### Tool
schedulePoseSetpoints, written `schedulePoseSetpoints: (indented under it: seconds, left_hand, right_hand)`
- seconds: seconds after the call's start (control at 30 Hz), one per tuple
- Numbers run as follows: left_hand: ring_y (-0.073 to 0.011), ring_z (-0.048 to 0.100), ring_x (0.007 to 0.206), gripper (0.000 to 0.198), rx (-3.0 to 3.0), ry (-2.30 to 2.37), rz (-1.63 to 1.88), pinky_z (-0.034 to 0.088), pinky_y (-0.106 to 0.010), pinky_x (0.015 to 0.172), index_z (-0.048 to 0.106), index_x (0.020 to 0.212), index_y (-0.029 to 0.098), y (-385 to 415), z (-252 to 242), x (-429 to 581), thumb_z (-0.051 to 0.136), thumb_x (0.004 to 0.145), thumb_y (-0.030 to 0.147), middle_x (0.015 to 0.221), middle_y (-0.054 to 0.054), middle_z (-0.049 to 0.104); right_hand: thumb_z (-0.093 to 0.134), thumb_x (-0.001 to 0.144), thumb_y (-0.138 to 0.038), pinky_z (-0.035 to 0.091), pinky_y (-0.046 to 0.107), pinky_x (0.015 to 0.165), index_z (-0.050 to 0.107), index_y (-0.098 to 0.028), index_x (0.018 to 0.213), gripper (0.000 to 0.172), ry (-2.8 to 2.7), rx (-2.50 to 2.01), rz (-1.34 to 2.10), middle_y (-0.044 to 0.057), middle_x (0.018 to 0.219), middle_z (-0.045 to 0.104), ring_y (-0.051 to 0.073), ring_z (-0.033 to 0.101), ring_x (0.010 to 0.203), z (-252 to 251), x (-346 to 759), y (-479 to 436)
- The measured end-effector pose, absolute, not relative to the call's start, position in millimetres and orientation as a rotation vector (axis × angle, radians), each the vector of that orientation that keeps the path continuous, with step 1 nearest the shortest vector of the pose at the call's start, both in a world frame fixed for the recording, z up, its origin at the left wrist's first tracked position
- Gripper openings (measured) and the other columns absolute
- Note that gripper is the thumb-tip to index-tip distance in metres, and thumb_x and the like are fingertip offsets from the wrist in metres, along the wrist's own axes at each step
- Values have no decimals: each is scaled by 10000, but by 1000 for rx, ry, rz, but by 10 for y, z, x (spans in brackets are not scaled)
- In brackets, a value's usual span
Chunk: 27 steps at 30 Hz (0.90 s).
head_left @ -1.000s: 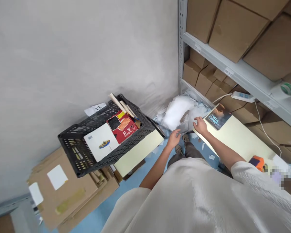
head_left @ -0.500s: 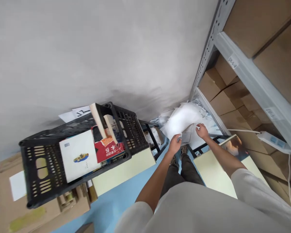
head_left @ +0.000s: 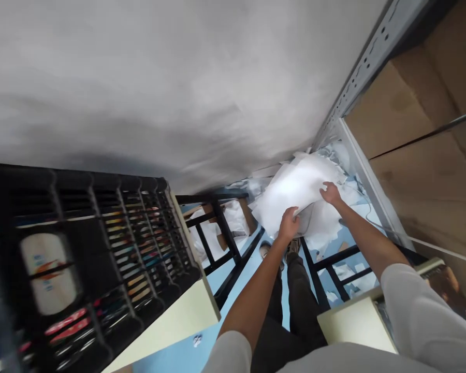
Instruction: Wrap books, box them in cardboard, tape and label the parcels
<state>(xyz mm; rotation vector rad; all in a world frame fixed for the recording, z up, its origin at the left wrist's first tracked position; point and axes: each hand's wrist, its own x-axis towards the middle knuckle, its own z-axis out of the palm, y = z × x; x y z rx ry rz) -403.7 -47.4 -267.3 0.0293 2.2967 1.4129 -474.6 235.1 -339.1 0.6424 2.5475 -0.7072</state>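
Note:
A pile of large, thin white sheets (head_left: 291,181) lies low in the corner between wall and shelving. Both my hands are at its near edge. My left hand (head_left: 289,224) is closed on the sheet's edge, thumb and fingers pinching it. My right hand (head_left: 330,192), a little farther off and to the right, pinches the same edge with its fingers bent. Between the hands the edge sags slightly, with greyish folds beneath. The undersides of my fingers are hidden.
A black plastic crate (head_left: 149,316) with books stands on a pale table (head_left: 171,324) at left. Black metal frames (head_left: 225,233) flank my legs. Cardboard boxes (head_left: 423,171) fill the grey metal shelving at right. Paper scraps litter the blue floor (head_left: 236,287).
My view has moved down and closer to the crate, which looks larger at left. My hands have gone from above the pile's near side to gripping the white sheet's edge.

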Motion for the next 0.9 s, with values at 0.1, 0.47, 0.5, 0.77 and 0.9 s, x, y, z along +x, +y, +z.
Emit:
schedulePoseSetpoints:
  seconds: [0.1,0.47,0.5,0.77,0.9]
  left_hand:
    - [-284,661,1356,402,40,2299,1415,503,-518,1247,716,1292,218,-506,-2922,-3977,619,925,87,1374,-112,724]
    - [-289,642,1367,407,-11,2216,1415,484,-532,1261,710,1320,221,-621,-3285,-3728,597,943,118,1393,-117,717]
    - [-288,643,1366,411,-23,2205,1414,487,-529,1257,710,1321,220,-624,-3274,-3723,596,941,115,1394,-117,717]
    - [-293,652,1363,413,-14,2128,1436,503,-521,1240,724,1315,219,-575,-2843,-3736,598,941,97,1407,-116,718]
    - [-297,659,1352,396,-2,2131,1474,511,-527,1232,729,1302,214,-553,-2585,-3750,623,937,101,1383,-119,730]
  right_hand:
    - [612,914,-370,480,550,1184,556,-160,1543,665,2573,608,-666,198,1598,534,387,545,1397,-3700,-4985,2351]
    - [595,925,-295,483,570,1105,645,-173,1345,441,2635,764,-720,178,1200,710,375,614,1194,-4004,-5466,2285]
    - [577,939,-286,504,518,1066,696,-178,1226,328,2631,766,-727,163,1120,724,353,634,1126,-3947,-5466,2262]
    - [550,979,-308,494,319,823,685,-205,897,189,2639,754,-950,51,850,710,220,606,830,-3154,-5283,2105]
    - [515,988,-321,494,311,833,641,-217,866,204,2643,796,-1030,20,820,678,203,588,823,-2826,-5211,2142]
